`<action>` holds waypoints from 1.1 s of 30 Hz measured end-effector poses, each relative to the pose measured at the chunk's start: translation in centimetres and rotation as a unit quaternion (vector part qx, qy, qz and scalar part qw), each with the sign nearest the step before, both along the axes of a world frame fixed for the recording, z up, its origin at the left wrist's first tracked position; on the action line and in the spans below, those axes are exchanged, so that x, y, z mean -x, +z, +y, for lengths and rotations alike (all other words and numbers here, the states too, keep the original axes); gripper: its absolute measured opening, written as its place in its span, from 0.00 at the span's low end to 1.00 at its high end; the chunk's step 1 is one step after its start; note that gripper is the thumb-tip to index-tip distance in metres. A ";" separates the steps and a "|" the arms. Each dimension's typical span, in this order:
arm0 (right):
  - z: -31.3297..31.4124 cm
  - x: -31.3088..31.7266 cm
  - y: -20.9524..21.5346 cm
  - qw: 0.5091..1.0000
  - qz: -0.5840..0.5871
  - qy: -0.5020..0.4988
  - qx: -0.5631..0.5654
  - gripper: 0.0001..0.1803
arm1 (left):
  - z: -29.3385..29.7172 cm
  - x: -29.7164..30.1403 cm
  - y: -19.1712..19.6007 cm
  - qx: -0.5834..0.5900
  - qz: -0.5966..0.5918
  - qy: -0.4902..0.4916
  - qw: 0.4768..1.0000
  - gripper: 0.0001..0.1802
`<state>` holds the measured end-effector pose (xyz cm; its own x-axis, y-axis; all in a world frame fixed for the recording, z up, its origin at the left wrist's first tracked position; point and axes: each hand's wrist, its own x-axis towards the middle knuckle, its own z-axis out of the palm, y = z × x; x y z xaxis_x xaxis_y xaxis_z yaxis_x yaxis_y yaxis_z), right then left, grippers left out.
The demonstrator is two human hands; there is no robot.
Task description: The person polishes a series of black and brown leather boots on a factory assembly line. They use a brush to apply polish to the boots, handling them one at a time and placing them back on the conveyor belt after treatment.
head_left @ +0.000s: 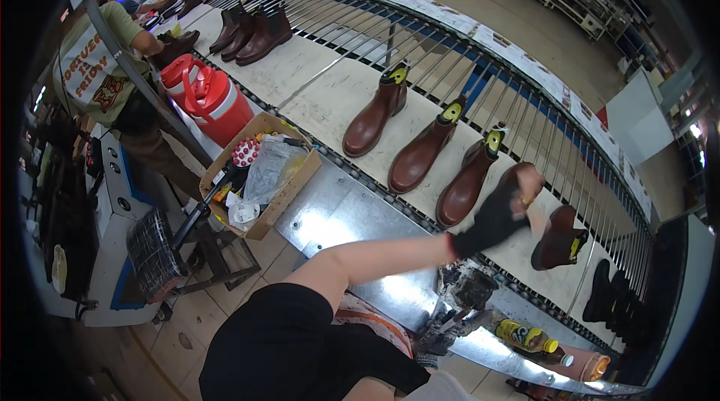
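Observation:
My left hand, in a black fingerless glove with a red edge at the wrist, reaches across to the right over the pale conveyor. Its fingers are blurred, so their grip is unclear. Just behind the fingers shows part of a brown boot, mostly hidden by the hand. To the right of the hand another brown ankle boot sits on the belt. Left of it stand three brown ankle boots in a row, a near one, a middle one and a farther one, with yellow-green at their tops. My right hand does not show.
Metal rollers line the conveyor. More brown boots stand farther up; black boots at the right end. A cardboard box of small items and a red jug are left. Bottles lie near. A person stands left.

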<state>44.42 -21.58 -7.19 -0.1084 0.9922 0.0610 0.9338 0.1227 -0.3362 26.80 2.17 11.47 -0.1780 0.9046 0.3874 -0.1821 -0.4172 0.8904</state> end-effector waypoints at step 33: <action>0.9 -0.1 -3.2 0.999 -0.015 0.014 -0.026 0.33 | -4.3 13.3 -8.5 0.269 0.151 -0.041 0.950 0.31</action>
<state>44.56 -20.68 -10.36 -0.1396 0.9842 0.1089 0.9392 0.1664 -0.3003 13.51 -2.16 3.00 -0.0522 0.9922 -0.1128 0.1035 0.1177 0.9876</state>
